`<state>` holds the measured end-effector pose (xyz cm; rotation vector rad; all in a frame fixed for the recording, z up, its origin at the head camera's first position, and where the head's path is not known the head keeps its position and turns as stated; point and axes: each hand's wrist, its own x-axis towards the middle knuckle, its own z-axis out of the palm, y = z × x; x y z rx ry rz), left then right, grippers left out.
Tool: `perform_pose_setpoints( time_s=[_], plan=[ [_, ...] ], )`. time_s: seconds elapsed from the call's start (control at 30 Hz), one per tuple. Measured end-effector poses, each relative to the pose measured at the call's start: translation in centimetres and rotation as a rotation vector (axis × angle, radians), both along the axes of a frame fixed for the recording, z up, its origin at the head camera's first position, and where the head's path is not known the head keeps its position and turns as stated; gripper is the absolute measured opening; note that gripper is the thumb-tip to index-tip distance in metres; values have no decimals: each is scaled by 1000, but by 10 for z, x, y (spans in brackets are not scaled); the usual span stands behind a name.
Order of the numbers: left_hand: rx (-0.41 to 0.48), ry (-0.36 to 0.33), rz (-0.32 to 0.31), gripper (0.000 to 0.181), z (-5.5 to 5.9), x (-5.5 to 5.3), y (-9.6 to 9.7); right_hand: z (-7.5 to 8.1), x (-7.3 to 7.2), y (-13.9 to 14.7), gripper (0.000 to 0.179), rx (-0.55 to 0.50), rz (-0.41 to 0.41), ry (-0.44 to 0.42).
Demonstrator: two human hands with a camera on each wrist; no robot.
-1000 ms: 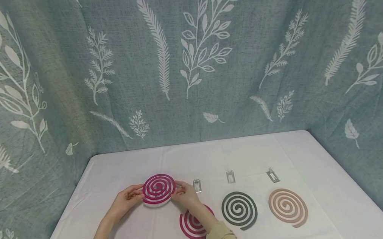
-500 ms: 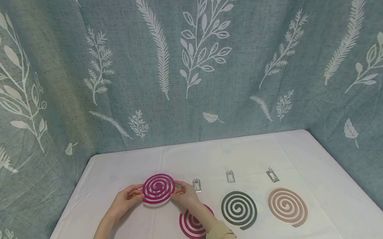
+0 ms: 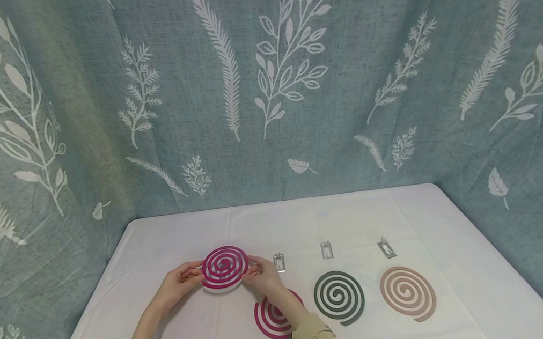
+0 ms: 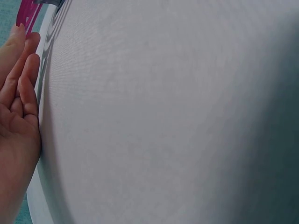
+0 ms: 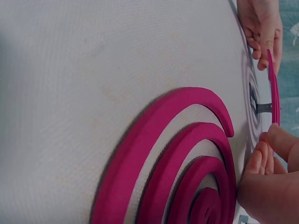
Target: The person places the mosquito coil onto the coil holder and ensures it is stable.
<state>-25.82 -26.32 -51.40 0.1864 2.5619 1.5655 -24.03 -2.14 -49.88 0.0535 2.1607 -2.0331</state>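
Observation:
A magenta mosquito coil (image 3: pixel 225 265) is held nearly flat, slightly above the white table. My left hand (image 3: pixel 180 285) pinches its left edge between thumb and fingers, while my right hand (image 3: pixel 265 279) pinches the right edge. Seen edge-on in the right wrist view, the coil has a small grey metal stand (image 5: pixel 264 108) under its middle, reaching down to the tabletop. Another magenta mosquito coil (image 5: pixel 191 95) lies flat beneath my right forearm, which hides part of it in the head view. Only a corner of the held coil shows in the left wrist view.
A dark green coil (image 3: pixel 339 294) and a tan coil (image 3: pixel 406 287) lie to the right. Behind them are flat metal stands: one (image 3: pixel 279 263) by my right hand, one (image 3: pixel 327 250) in the middle, one (image 3: pixel 386 247) further right. A leaf-patterned curtain (image 3: pixel 253 182) surrounds the table.

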Motion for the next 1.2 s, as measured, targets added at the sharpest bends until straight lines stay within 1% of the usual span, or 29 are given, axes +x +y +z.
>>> perform_pose_setpoints(
  time_s=[0.4,0.63,0.93,1.2],
  plan=[
    [-7,4,7,49,-1,0,1,-1,-1,0,53,6,11,2],
    [-4,11,2,48,-1,0,0,-2,-1,1,53,19,15,2],
    [8,8,-4,48,0,1,0,-1,0,1,53,14,15,0],
    [4,8,3,48,0,0,0,-1,-1,1,53,10,16,5]
  ],
)
